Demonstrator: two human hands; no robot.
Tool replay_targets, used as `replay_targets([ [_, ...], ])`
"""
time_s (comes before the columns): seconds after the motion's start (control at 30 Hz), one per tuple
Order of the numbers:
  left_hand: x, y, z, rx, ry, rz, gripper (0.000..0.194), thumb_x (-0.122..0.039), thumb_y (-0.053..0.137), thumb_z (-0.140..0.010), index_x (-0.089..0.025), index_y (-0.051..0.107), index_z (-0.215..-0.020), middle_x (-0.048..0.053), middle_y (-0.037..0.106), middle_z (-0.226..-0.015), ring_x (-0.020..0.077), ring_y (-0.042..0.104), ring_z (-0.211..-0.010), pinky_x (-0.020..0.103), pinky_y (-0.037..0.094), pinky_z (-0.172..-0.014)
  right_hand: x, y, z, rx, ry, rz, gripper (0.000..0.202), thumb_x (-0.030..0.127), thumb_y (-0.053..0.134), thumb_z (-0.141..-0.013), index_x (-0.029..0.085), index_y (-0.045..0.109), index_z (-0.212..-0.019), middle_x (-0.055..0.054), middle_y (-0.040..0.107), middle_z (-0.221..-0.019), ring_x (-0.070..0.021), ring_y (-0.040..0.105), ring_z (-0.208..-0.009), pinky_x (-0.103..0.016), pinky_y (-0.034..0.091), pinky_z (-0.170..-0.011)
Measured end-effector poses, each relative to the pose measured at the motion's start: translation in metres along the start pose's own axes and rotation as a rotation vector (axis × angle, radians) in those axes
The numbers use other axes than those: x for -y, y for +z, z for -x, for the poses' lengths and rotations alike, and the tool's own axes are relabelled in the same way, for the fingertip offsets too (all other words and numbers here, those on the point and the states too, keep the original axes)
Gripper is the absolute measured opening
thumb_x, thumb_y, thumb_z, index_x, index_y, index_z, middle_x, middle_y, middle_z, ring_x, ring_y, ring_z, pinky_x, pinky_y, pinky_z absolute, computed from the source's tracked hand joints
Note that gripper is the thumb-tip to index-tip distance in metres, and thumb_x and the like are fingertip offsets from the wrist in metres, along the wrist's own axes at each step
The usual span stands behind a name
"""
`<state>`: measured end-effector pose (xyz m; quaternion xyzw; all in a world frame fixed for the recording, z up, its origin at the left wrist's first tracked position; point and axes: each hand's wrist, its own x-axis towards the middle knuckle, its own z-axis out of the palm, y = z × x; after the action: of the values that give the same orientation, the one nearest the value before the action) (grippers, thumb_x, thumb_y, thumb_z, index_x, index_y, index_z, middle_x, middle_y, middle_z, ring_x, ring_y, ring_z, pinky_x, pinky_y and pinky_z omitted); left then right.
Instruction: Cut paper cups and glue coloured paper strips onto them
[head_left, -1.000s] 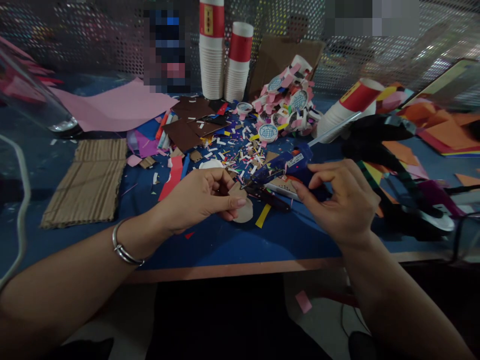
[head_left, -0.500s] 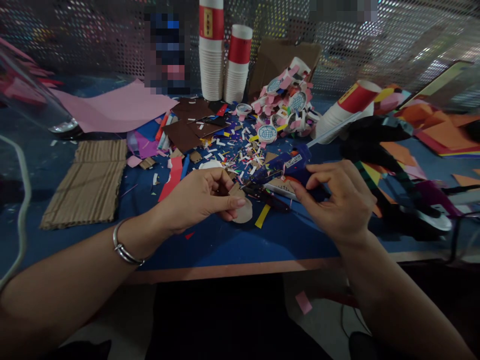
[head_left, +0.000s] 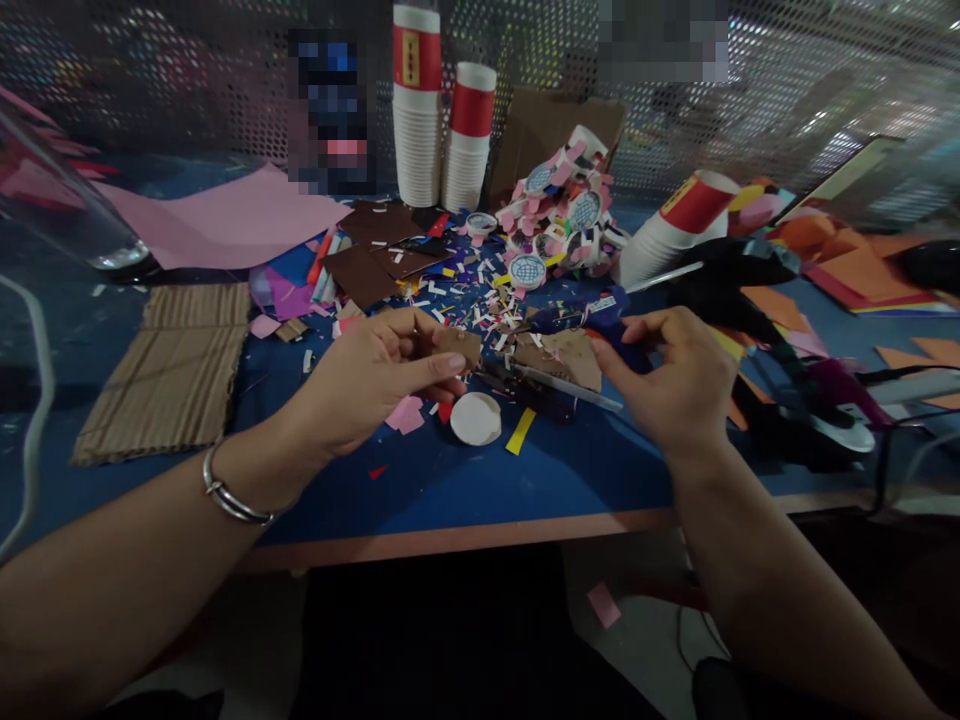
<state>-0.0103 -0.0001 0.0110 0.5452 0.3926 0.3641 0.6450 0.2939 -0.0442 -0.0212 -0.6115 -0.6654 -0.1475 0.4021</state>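
My left hand (head_left: 394,365) pinches a small brown piece of cardboard (head_left: 459,348) between thumb and fingers. My right hand (head_left: 671,375) is closed around the handle of a blue glue gun (head_left: 574,312). Its nozzle points left toward the cardboard piece, and a translucent glue stick (head_left: 664,277) sticks out at its back. Below the two hands, a round white paper disc (head_left: 475,418) lies on the blue table. Beneath the glue gun is a torn cardboard scrap (head_left: 559,357), with dark scissors-like handles (head_left: 536,397) partly hidden next to it.
Paper snippets (head_left: 480,290) litter the table's middle. Stacked paper cups (head_left: 417,150) stand behind, beside a heap of small pink-and-white paper crafts (head_left: 559,215). Corrugated cardboard (head_left: 169,370) lies left, pink paper (head_left: 232,222) behind it. Black-handled tools (head_left: 787,330) and orange sheets (head_left: 862,270) occupy the right.
My left hand has shifted left and slightly up with the cardboard piece, leaving the white disc uncovered on the table. The glue gun nozzle is now farther from my left fingers.
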Motion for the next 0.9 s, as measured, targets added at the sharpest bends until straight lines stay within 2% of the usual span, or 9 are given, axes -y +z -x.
replay_targets([
  [0.2, -0.004, -0.004, 0.001, -0.095, 0.106, 0.089, 0.020, -0.018, 0.085, -0.078, -0.017, 0.068, -0.089, 0.002, 0.077, -0.084, 0.0129, 0.073, -0.073, 0.025, 0.062, -0.068, -0.026, 0.012, -0.002, 0.140, 0.169, 0.049, 0.028, 0.037, 0.083, -0.078, 0.024, 0.059, -0.083, 0.000, 0.066, -0.079, -0.0198, 0.060, -0.069, -0.034, 0.047, -0.067],
  [0.33, -0.006, -0.005, 0.001, -0.135, 0.116, 0.094, 0.021, -0.018, 0.084, -0.079, -0.018, 0.065, -0.088, 0.001, 0.076, -0.081, 0.0124, 0.073, -0.070, 0.023, 0.059, -0.063, -0.029, 0.014, -0.001, 0.264, 0.185, 0.104, 0.028, 0.041, 0.082, -0.080, 0.023, 0.060, -0.084, -0.002, 0.063, -0.077, -0.0231, 0.060, -0.073, -0.036, 0.044, -0.069],
  [0.4, -0.007, -0.007, 0.000, -0.164, 0.126, 0.093, 0.020, -0.019, 0.083, -0.081, -0.018, 0.064, -0.088, 0.001, 0.075, -0.082, 0.0119, 0.072, -0.069, 0.022, 0.059, -0.062, -0.025, 0.012, -0.001, 0.264, 0.156, 0.176, 0.027, 0.042, 0.080, -0.082, 0.023, 0.061, -0.086, -0.004, 0.062, -0.080, -0.0266, 0.060, -0.079, -0.039, 0.044, -0.072],
  [0.5, -0.006, -0.010, -0.001, -0.216, 0.154, 0.095, 0.018, -0.019, 0.082, -0.083, -0.019, 0.064, -0.088, 0.000, 0.075, -0.084, 0.0111, 0.071, -0.068, 0.022, 0.058, -0.061, -0.008, 0.008, -0.003, 0.183, 0.021, 0.227, 0.022, 0.040, 0.076, -0.087, 0.023, 0.062, -0.090, -0.009, 0.065, -0.092, -0.0316, 0.059, -0.091, -0.045, 0.046, -0.081],
  [0.57, -0.005, -0.011, -0.002, -0.241, 0.171, 0.099, 0.017, -0.020, 0.082, -0.083, -0.020, 0.065, -0.088, 0.000, 0.074, -0.082, 0.0110, 0.071, -0.068, 0.021, 0.058, -0.061, 0.011, 0.009, -0.006, 0.212, -0.123, 0.128, 0.016, 0.037, 0.070, -0.093, 0.023, 0.063, -0.091, -0.010, 0.068, -0.097, -0.0307, 0.060, -0.094, -0.046, 0.046, -0.087],
  [0.67, -0.003, -0.011, -0.005, -0.276, 0.207, 0.102, 0.015, -0.020, 0.081, -0.083, -0.020, 0.066, -0.085, 0.000, 0.072, -0.078, 0.0116, 0.070, -0.067, 0.022, 0.057, -0.059, 0.044, 0.018, -0.016, 0.388, -0.306, -0.004, 0.014, 0.034, 0.064, -0.098, 0.020, 0.066, -0.095, -0.009, 0.070, -0.090, -0.0290, 0.060, -0.089, -0.042, 0.046, -0.084],
  [0.73, -0.001, -0.012, -0.008, -0.294, 0.239, 0.099, 0.013, -0.018, 0.080, -0.083, -0.019, 0.067, -0.084, 0.000, 0.071, -0.076, 0.0119, 0.070, -0.065, 0.022, 0.057, -0.058, 0.065, 0.027, -0.024, 0.533, -0.372, -0.031, 0.013, 0.028, 0.062, -0.100, 0.017, 0.068, -0.100, -0.011, 0.071, -0.096, -0.0289, 0.060, -0.093, -0.041, 0.045, -0.086],
  [0.83, 0.001, -0.013, -0.011, -0.302, 0.280, 0.098, 0.012, -0.017, 0.079, -0.083, -0.019, 0.068, -0.084, 0.000, 0.072, -0.076, 0.0121, 0.069, -0.064, 0.023, 0.057, -0.057, 0.089, 0.043, -0.035, 0.684, -0.434, 0.000, 0.017, 0.028, 0.061, -0.101, 0.013, 0.070, -0.104, -0.015, 0.071, -0.103, -0.0308, 0.060, -0.100, -0.042, 0.045, -0.087],
  [0.9, 0.002, -0.015, -0.012, -0.302, 0.295, 0.102, 0.012, -0.016, 0.079, -0.083, -0.020, 0.068, -0.085, 0.000, 0.072, -0.076, 0.0120, 0.070, -0.063, 0.023, 0.057, -0.057, 0.098, 0.051, -0.040, 0.734, -0.429, 0.009, 0.020, 0.029, 0.062, -0.101, 0.012, 0.070, -0.109, -0.016, 0.071, -0.108, -0.0318, 0.060, -0.104, -0.042, 0.045, -0.089],
])
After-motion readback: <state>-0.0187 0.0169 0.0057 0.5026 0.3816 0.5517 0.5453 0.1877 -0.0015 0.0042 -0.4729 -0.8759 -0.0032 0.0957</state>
